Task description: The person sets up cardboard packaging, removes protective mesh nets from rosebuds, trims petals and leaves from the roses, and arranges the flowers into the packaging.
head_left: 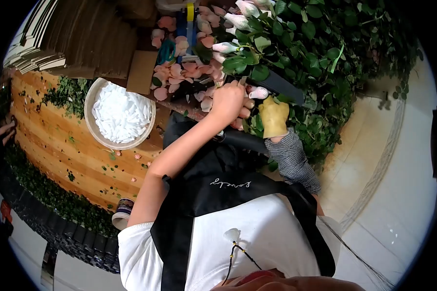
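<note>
My left hand [228, 100], bare, is closed with its fingers curled down among loose pink petals [177, 75]; what is between the fingers is hidden. Just right of it is a pale rose [258, 92] in a white net sleeve, its head between my two hands. My right hand [274, 118], in a yellow glove under a checked sleeve, is closed against the rose's lower end, where the stem is hidden. Beyond my hands lie several more netted roses [238, 21] with long leafy stems. A dark flat bar [282, 88] runs behind the glove.
A round tub [88, 119] of white net sleeves [121, 114] stands at left on the wooden floor [48, 140]. Stacked cardboard [92, 39] is at upper left. Teal-handled scissors [166, 51] lie among petals. Cut foliage [320, 63] fills the right; a cup [123, 213] lies lower left.
</note>
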Tool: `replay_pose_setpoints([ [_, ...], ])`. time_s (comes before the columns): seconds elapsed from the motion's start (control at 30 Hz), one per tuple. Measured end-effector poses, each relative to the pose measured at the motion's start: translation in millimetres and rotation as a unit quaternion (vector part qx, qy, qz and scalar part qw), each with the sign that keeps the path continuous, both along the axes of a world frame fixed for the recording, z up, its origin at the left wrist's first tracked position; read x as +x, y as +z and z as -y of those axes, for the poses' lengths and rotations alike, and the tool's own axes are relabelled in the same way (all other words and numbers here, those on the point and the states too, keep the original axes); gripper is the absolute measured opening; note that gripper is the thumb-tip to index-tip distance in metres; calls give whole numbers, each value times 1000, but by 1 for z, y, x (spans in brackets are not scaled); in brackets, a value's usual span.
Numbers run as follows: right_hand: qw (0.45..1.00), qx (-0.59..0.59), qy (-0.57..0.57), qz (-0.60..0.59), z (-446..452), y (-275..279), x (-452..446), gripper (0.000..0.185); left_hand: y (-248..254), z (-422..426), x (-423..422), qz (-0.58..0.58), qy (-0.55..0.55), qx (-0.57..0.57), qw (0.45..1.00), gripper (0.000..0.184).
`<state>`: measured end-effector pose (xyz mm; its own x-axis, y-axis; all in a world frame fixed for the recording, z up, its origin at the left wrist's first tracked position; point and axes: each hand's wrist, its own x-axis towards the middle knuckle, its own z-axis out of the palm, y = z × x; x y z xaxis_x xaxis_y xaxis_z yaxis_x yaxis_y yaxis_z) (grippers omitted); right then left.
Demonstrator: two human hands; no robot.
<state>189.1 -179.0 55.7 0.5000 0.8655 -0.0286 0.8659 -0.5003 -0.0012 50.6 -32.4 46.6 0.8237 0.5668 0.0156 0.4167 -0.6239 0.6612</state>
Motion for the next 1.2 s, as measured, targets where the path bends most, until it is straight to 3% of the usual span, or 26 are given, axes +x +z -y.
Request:
replay_pose_setpoints([
  [0.07, 1000, -10, 18, 5, -13, 35, -8, 11, 20, -3, -11, 1, 2, 21, 1000, 20],
  [0.13, 990, 23, -52, -126, -12, 52, -7, 14, 49, -8, -25, 82, 10, -10, 997, 24],
  [0.17, 992, 30, -66, -99, -11, 64, -11, 17, 58, -9, -30, 107, 37, -53, 992, 22],
  [0.2, 993, 30, -66, -96, -9, 74, -11, 17, 54, -11, -31, 110, 38, -54, 992, 22],
  [0.27, 990, 126, -7, -56, -4, 90, -10, 22, 48, -11, -32, 30, 6, -159, 987, 23],
  [0.3, 983, 134, -57, -115, -5, 95, -12, 22, 50, -11, -28, 101, -6, -197, 975, 28],
  [0.4, 969, 177, -78, -156, -4, 94, -13, 25, 50, 2, 0, 118, -53, -232, 964, 26],
  [0.43, 949, 187, -119, -222, -5, 92, -14, 18, 52, 7, 11, 109, -47, -250, 961, 29],
  [0.47, 949, 191, -119, -221, -3, 90, -10, 18, 37, 19, 22, 171, -34, -253, 952, 29],
  [0.53, 960, 122, -126, -220, 0, 87, -4, 16, 45, 23, 32, 153, -1, -250, 956, 25],
  [0.67, 971, 39, -90, -219, -2, 91, 4, 17, 48, 24, 33, 135, 6, -192, 972, 19],
  [0.7, 984, 13, -65, -165, -1, 85, 4, 17, 50, 22, 29, 116, 1, -165, 980, 18],
  [0.8, 991, 68, -47, -105, -4, 73, 2, 17, 51, 17, 20, 96, -7, -97, 991, 16],
  [0.9, 992, 94, -21, -83, -4, 69, 2, 14, 59, 3, 9, 205, 64, -25, 976, 12],
  [1.0, 988, 132, -23, -75, -9, 71, 1, 12, 81, -31, -15, 143, 125, 98, 977, 14],
  [1.07, 996, 61, -18, -58, -6, 71, 2, 17, 92, -53, -38, 195, 210, 99, 953, 10],
  [1.1, 996, 61, -2, -64, -4, 73, 3, 21, 93, -64, -56, 153, 268, 13, 951, 8],
  [1.13, 996, 62, -5, -65, -4, 84, 1, 21, 107, -75, -66, 198, 265, 70, 941, 10],
  [1.2, 988, 21, 35, -146, -5, 113, -7, 29, 115, -77, -79, 200, 215, 77, 953, 14],
])
